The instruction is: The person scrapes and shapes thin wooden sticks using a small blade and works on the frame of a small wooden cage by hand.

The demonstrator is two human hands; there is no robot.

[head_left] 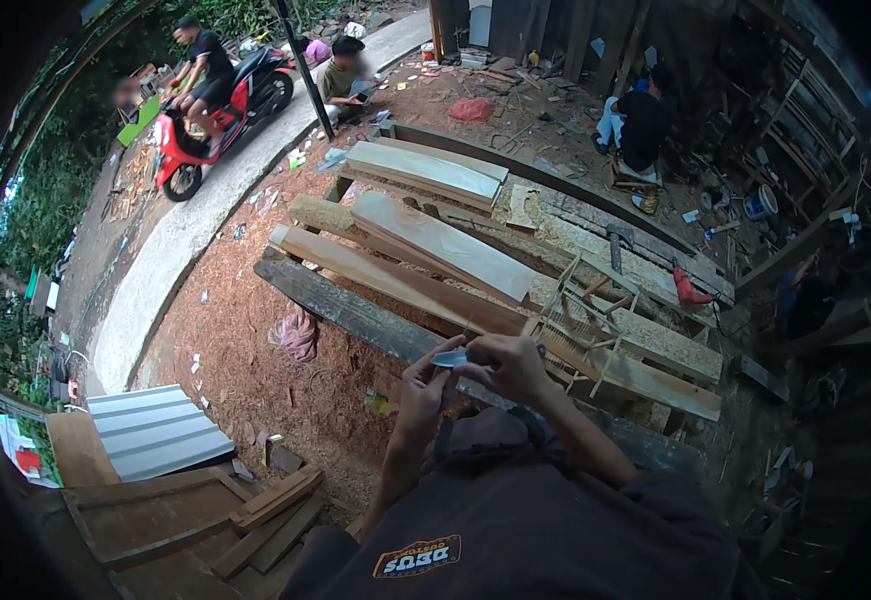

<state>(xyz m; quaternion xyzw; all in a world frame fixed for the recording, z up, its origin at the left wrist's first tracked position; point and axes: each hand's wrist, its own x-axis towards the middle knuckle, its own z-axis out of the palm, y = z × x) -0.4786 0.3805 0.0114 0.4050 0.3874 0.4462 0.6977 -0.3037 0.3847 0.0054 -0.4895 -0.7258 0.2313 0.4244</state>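
Step in hand: 2-handed handling of a small pale piece [448, 358], up before the chest by the bench [355, 307]. Left hand [421, 397] pinches it; right hand [507, 364] fingers bent at its right end, grip or touch unclear. Next move likely calls for steady left pinch, fine right fingertip control.

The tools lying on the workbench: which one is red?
The red tool near the right-hand end of the workbench; the hammer-like tool to its left shows no red.
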